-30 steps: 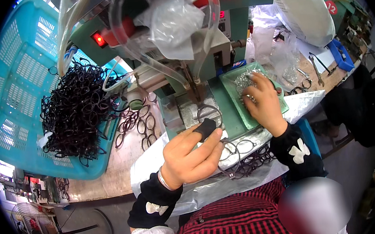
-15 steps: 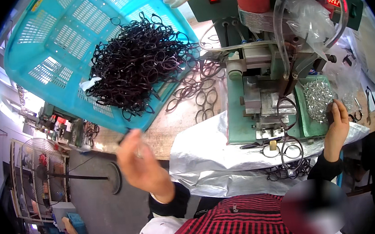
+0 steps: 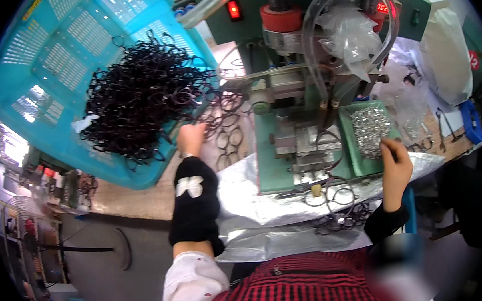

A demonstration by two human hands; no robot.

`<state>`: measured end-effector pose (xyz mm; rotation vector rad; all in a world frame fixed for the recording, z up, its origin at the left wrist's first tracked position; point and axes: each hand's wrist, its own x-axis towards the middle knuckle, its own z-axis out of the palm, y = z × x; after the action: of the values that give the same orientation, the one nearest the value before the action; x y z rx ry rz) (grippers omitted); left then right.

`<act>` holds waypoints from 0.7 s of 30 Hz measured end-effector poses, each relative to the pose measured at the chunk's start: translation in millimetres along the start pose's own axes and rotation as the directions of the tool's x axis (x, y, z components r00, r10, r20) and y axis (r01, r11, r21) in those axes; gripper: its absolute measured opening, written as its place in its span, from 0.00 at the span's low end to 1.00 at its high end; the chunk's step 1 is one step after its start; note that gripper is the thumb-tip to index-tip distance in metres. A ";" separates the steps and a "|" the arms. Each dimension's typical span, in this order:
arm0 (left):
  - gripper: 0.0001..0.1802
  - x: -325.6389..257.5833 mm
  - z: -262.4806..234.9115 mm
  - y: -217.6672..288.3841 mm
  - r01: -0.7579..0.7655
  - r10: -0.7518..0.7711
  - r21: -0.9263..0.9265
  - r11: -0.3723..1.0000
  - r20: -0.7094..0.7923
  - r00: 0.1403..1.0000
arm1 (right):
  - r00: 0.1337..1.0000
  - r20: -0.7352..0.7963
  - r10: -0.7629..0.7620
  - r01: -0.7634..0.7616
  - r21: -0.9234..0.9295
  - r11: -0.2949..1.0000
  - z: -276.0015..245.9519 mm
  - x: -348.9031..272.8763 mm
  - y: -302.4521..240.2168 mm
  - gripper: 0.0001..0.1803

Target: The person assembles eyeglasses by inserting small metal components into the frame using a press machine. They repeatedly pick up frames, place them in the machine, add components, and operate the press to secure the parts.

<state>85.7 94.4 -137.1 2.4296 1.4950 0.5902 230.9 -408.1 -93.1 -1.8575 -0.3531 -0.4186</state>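
My left hand [image 3: 192, 138] reaches to the near right edge of the blue basket, beside the loose dark eyeglass frames [image 3: 229, 139] on the table. Its fingertips are blurred, so whether they grip a frame cannot be made out. A heap of dark eyeglass frames [image 3: 139, 96] fills the middle of the basket [image 3: 157, 172]. My right hand [image 3: 396, 163] is at the green tray [image 3: 361, 166] of small shiny metal pieces [image 3: 372, 130], fingers bent together; what they pinch is too small to see. An eyeglass frame [image 3: 339, 196] hangs at the front of the green press [image 3: 309, 144].
Silver sheeting [image 3: 239, 191] covers the table's front edge, with more dark frames [image 3: 344, 220] lying on it. A clear hose [image 3: 306, 36] and a plastic bag [image 3: 348, 38] hang at the press. Pliers-like tools [image 3: 441, 127] lie right. A floor fan [image 3: 28, 238] stands left.
My left hand has swung forward from in front of the basket to the loose frames beside it. My right hand stays at the tray. The whole view has shifted, so the scene sits further left.
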 end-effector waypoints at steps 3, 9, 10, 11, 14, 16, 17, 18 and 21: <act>0.21 0.4 14.3 -13.0 -0.071 0.099 -0.251 0.965 0.101 0.990 | 1.000 -0.007 -0.009 0.009 0.002 1.000 -25.0 -11.4 -1.4 0.08; 0.07 -48.3 -49.8 17.1 0.250 0.100 -0.774 0.582 0.373 0.922 | 0.948 0.291 -0.131 0.080 0.180 0.980 3.7 16.9 -91.8 0.09; 0.06 -55.8 -49.9 19.6 0.187 0.156 -0.819 0.543 0.317 0.935 | 0.933 0.313 -0.177 0.101 0.243 0.965 18.5 22.1 -97.4 0.09; 0.06 -62.7 -53.1 34.8 0.135 0.217 -0.836 0.533 0.289 0.932 | 0.921 0.320 -0.222 0.127 0.292 0.948 28.2 28.4 -103.5 0.09; 0.03 -107.6 -76.9 65.9 0.216 0.213 -0.921 0.325 0.294 0.932 | 0.943 0.273 -0.190 0.081 0.364 0.928 61.6 25.5 -109.5 0.11; 0.04 -131.9 -87.7 65.4 0.232 0.203 -0.940 0.250 0.285 0.937 | 0.958 0.246 -0.150 0.029 0.434 0.900 71.0 18.2 -111.9 0.15; 0.05 -143.1 -90.2 69.6 0.193 0.201 -0.964 0.181 0.229 0.953 | 0.966 0.226 -0.122 0.008 0.451 0.892 74.0 9.4 -110.6 0.17; 0.05 -151.5 -91.2 77.3 0.152 0.193 -0.982 0.111 0.171 0.966 | 0.966 0.249 -0.066 -0.072 0.508 0.858 75.2 8.3 -111.2 0.18; 0.04 -163.2 -122.5 108.5 -0.047 0.326 -0.995 -0.083 -0.072 0.942 | 0.950 0.312 0.010 -0.195 0.570 0.798 70.3 10.1 -112.7 0.21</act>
<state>52.2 -102.3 -20.4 1.2567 0.1555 0.9796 198.2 -305.8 -14.3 -1.2976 -0.5151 0.0617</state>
